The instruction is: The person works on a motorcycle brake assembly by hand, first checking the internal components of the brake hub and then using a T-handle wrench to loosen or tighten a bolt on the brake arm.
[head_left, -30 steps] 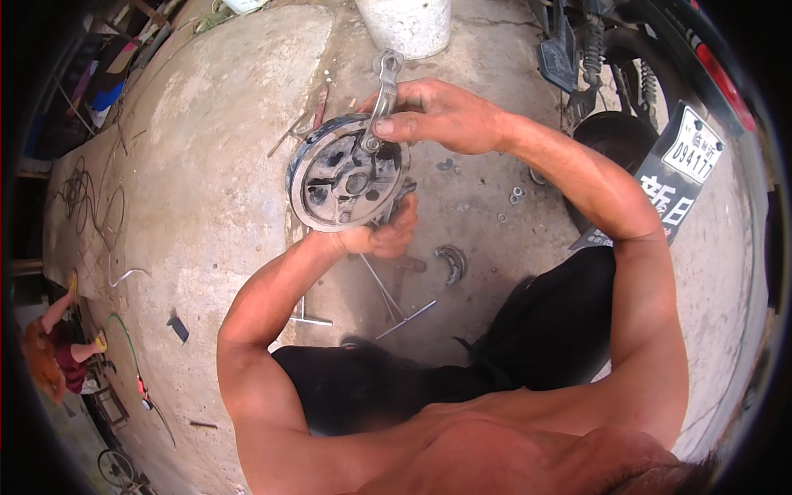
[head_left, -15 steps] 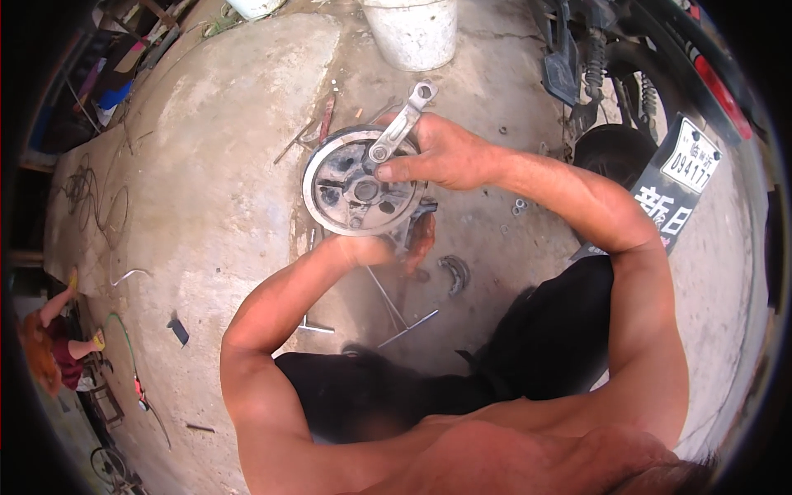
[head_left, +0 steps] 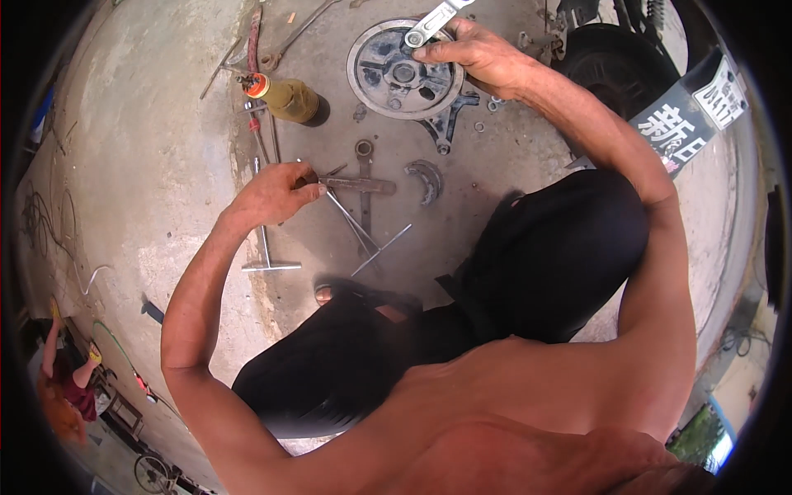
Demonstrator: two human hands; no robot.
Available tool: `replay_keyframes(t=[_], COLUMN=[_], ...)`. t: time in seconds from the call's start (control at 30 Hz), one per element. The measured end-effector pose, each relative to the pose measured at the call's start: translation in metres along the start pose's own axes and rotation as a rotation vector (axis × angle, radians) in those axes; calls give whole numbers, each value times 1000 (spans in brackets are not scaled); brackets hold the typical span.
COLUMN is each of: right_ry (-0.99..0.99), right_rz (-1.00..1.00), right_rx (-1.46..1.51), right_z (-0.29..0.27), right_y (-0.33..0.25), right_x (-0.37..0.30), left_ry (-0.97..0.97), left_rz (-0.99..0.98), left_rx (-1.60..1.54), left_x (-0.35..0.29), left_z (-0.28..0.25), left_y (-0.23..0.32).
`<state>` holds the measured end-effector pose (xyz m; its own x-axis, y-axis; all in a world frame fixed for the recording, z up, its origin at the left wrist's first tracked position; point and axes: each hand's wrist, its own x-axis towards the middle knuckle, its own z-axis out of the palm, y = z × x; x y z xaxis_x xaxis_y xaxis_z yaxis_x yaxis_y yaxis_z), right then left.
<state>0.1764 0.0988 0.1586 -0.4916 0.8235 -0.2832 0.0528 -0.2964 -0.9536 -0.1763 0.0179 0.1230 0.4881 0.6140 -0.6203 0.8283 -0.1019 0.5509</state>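
A round metal brake plate lies low over the floor at the far middle, with a silver lever arm on top and a black bracket at its near side. My right hand is closed on it, its thumb by the lever's lower end. Further left, my left hand has its fingers curled on the end of a brown, worn tool handle. Beneath that handle lies a dark ring spanner; the tool's other end is hidden by my fingers. A curved brake shoe lies to the right.
T-handle wrenches lie near my feet. A yellowish bottle with an orange-red cap stands left of the plate. Washers lie to its right. A vehicle's wheel is at far right. Another person is at the far left.
My left hand has let go of the brake plate and moved left onto the brown handle. The plate has gone down and away, still in my right hand. The view has shifted, showing the bottle.
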Motion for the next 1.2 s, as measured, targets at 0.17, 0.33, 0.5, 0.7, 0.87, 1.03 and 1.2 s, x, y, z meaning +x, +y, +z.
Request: replay_keyframes(t=[0.17,0.33,0.5,0.7,0.87,1.03,1.2], right_ry=[7,-60,-17,9,52,92,117], right_rz=[176,211,221,197,225,189,184], right_rx=[108,177,224,246,237,219,265], right_z=[-1,15,19,14,17,17,15], right_y=[44,46,39,53,43,41,49], right_x=[8,15,15,29,29,29,32], left_ry=[50,137,-50,-49,-2,-102,-20], left_rz=[-15,-46,-35,20,76,-93,246], left_rx=[285,220,218,135,115,-491,-1635], left_x=[8,33,51,57,25,-31,-70], left_z=[11,90,138,139,92,18,40], left_y=[-27,-66,-81,-84,-63,-42,-38])
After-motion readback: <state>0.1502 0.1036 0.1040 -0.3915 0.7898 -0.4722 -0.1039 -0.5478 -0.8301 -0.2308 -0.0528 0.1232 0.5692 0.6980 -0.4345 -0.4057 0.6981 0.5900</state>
